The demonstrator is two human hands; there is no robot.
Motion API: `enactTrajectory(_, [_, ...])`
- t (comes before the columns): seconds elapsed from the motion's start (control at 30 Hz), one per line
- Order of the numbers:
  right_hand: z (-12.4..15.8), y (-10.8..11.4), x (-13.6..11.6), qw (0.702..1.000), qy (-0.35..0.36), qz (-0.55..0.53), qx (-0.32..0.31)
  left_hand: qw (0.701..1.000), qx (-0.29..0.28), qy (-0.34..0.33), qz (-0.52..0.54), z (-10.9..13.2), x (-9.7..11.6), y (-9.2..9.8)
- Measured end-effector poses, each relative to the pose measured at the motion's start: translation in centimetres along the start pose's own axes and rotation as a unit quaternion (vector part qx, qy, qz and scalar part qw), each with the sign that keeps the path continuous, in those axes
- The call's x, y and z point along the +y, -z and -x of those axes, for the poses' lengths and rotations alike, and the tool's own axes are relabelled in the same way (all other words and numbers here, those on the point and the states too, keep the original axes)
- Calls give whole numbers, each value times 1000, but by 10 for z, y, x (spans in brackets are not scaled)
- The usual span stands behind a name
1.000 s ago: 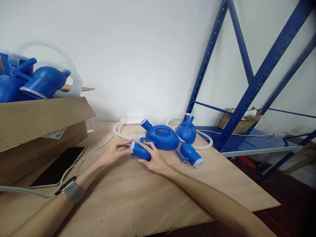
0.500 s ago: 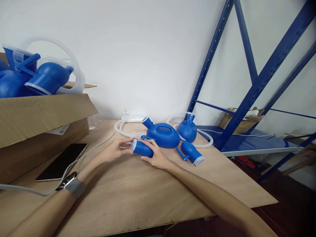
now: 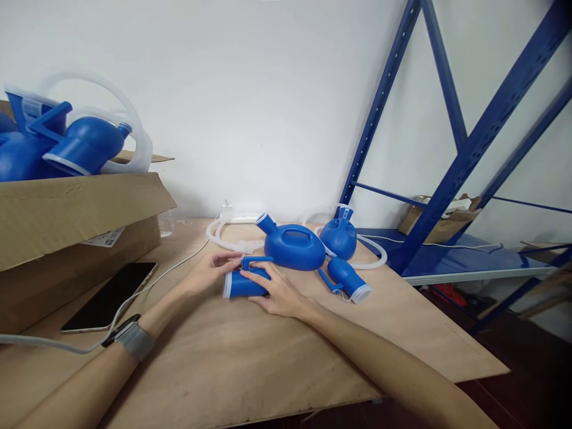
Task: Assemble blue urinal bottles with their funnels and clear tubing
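A blue plastic urinal cup (image 3: 239, 285) with a pale rim and a hinged-looking side handle lies on its side above the table. My right hand (image 3: 279, 292) is closed around its body, the rim facing left. My left hand (image 3: 218, 266) has thumb and fingers pinched at the rim-side end of the handle; the fingertips partly hide that spot. Just behind are a blue urinal bottle (image 3: 295, 247) with a grip and slanted neck, and a second rounded bottle (image 3: 338, 238). To the right lies another urinal cup (image 3: 347, 279) with its rim turned toward me.
On the left, a cardboard box (image 3: 75, 208) holds more blue urinal parts and clear hoses. A black phone (image 3: 109, 297) and a white cable (image 3: 147, 287) lie beside it. A power strip (image 3: 245, 218) sits by the wall, and a blue metal rack (image 3: 447, 173) stands at right.
The held cup has turned so its handle now shows on top, and it has shifted slightly left and nearer. My left fingers have moved from the rim to the handle's end.
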State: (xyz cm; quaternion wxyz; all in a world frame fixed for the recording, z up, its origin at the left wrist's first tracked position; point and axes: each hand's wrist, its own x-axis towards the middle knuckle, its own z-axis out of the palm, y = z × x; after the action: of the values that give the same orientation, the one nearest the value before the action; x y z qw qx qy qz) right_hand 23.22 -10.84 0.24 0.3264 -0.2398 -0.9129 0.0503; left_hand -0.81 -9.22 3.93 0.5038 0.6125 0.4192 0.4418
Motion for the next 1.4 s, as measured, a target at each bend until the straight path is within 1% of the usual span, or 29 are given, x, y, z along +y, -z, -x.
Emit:
enactTrajectory(0.13, [0,1,-1,1000,-13,3,7,997,43,6,60,1,1,-2])
enactTrajectory(0.23, [0,0,-2,1000,-15,-2,11,992,48,20,119,2,1,-1])
enactTrajectory(0.3, [0,-1,-1,1000,-8,-6,8,990,41,28,133,2,-1,0])
enactTrajectory(0.43, [0,-1,0,1000,1,-5,4,993,31,45,106,0,-5,0])
enactTrajectory(0.5, [0,-1,0,1000,-4,-6,2,995,27,41,85,0,-4,0])
enactTrajectory(0.6, [0,0,-1,1000,-13,-11,-4,999,18,15,47,1,-1,2])
enactTrajectory(0.7, [-1,1,-2,1000,-14,-18,-4,1000,22,-13,10,1,2,2])
enactTrajectory(0.83, [0,1,-2,1000,-19,-9,-4,996,45,-59,-49,1,3,-2])
enactTrajectory(0.97, [1,0,-3,1000,-16,14,4,992,74,-82,-58,5,7,-9])
enactTrajectory(1.07, [1,-2,-4,999,-17,40,14,991,75,-93,-65,7,10,-12])
enactTrajectory(1.17, [1,-3,-7,998,-17,49,23,989,77,-108,-71,10,8,-17])
enactTrajectory(1.23, [0,-3,-11,998,-34,20,45,989,70,-109,-72,11,4,-22])
enactTrajectory(1.27, [0,-3,-13,996,-54,-2,65,990,65,-106,-70,11,2,-24])
enactTrajectory(1.4, [-4,-4,-18,971,-166,-80,151,991,61,-103,-58,14,-4,-37])
